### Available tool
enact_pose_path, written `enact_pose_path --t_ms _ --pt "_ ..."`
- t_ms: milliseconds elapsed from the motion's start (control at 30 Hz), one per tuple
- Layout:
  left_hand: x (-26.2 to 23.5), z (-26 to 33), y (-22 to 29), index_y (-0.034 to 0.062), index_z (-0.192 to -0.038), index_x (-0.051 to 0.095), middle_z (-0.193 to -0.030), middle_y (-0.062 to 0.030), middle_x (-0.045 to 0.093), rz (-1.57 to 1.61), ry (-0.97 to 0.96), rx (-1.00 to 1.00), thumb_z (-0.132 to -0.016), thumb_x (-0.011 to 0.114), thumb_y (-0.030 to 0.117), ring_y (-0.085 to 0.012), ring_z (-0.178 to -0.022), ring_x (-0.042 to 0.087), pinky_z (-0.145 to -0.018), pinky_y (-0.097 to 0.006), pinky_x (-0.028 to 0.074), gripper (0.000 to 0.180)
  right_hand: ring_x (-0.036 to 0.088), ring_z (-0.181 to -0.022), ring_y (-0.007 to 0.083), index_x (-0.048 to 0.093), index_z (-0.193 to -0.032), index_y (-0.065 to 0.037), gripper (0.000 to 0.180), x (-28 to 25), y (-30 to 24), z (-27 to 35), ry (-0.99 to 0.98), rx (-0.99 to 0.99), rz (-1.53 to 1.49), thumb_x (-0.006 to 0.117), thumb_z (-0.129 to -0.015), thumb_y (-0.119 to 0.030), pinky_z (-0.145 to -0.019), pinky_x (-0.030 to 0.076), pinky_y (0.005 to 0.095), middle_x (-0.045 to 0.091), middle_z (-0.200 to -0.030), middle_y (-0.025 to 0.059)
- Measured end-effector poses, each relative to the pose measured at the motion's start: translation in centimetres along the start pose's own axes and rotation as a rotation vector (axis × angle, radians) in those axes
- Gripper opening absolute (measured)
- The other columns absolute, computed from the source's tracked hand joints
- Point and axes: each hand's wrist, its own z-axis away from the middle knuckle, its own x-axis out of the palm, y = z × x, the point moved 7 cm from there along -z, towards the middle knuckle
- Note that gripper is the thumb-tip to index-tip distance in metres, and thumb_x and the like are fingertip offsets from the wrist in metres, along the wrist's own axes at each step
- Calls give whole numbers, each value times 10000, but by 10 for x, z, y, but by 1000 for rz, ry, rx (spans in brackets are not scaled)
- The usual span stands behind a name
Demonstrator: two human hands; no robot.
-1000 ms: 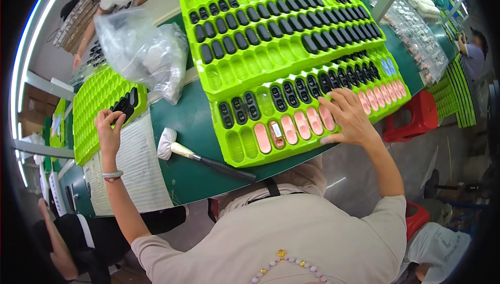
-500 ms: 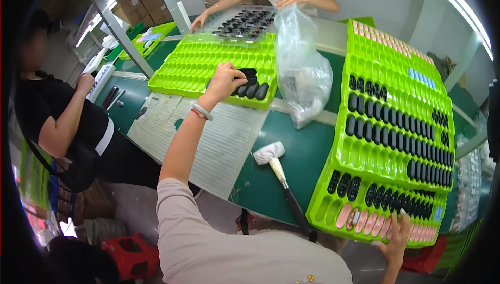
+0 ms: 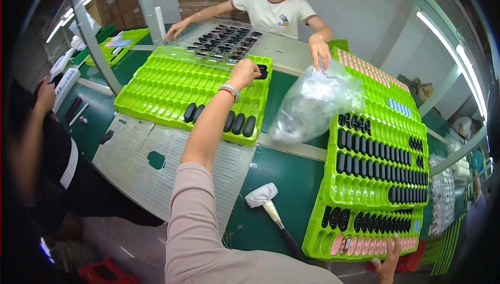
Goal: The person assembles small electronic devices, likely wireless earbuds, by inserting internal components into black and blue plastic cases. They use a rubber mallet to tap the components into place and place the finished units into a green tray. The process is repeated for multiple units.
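My left hand (image 3: 245, 74) reaches over the green tray (image 3: 172, 78) on the left. Its fingers are closed on a small black case (image 3: 263, 71) at the tray's far right corner. My own hand partly hides that case. Rounded black cases (image 3: 238, 124) lie in the tray's nearest row, some hidden behind my forearm. My right hand (image 3: 388, 264), fingers apart, is at the near edge of the lower right green tray (image 3: 317, 234), beside its row of pink cases (image 3: 359, 245). Above that tray lies another green tray (image 3: 354, 190) with rows of black cases.
A mallet with a white-wrapped head (image 3: 261, 195) lies on the green table. Across from me, a person holds a clear plastic bag (image 3: 307, 104) and touches a clear tray of small dark parts (image 3: 224, 41). Another person stands at the left, near a grey ribbed sheet (image 3: 172, 164).
My left hand has moved the black case toward the tray's far right corner. The person opposite has lowered a hand onto the bag, which now leans toward the right trays. My view has shifted.
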Motion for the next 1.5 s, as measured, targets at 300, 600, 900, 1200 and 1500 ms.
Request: enact_pose_path --t_ms 300,600,900,1200,1500 --pt "43 -23 4 51 -783 682 -837 -183 660 -265 39 -216 -731 616 174 -334 -806 647 -701 -411 525 149 431 -1149 386 519 -1210 -19 740 -7 -28 -12 8 29 -75 552 -754 -602 -973 335 471 427 -1277 214" --pt "54 -31 14 63 -782 693 -854 -170 672 -461 85 -267 -803 540 134 -328 -795 665 -648 -415 537 170 480 -1121 352 560 -1154 -47 590 -13 -28 -16 69 -5 -55 682 -712 -418 -966 367 451 494 -1224 169" --pt "70 -35 17 40 -833 669 -890 -179 663 -529 77 -289 -785 556 130 -351 -820 655 -674 -430 535 152 527 -1075 307 623 -1002 -42 380 -38 15 -73 272 -134 -35 721 -700 -250 -904 427 400 562 -1164 141" --pt "40 -16 62 48 -917 650 -944 -181 651 -471 105 -273 -772 640 238 -352 -858 637 -718 -440 518 239 592 -893 344 676 -903 -31 242 -33 236 -257 439 450 -65 688 -744 -214 -795 466 421 616 -926 181" --pt "-53 48 272 33 -956 646 -807 -110 601 132 280 398 -781 687 174 -226 -693 581 -642 -323 464 229 621 -897 347 688 -831 -60 179 20 276 -322 345 663 42 665 -720 -199 -774 494 459 639 -943 184"
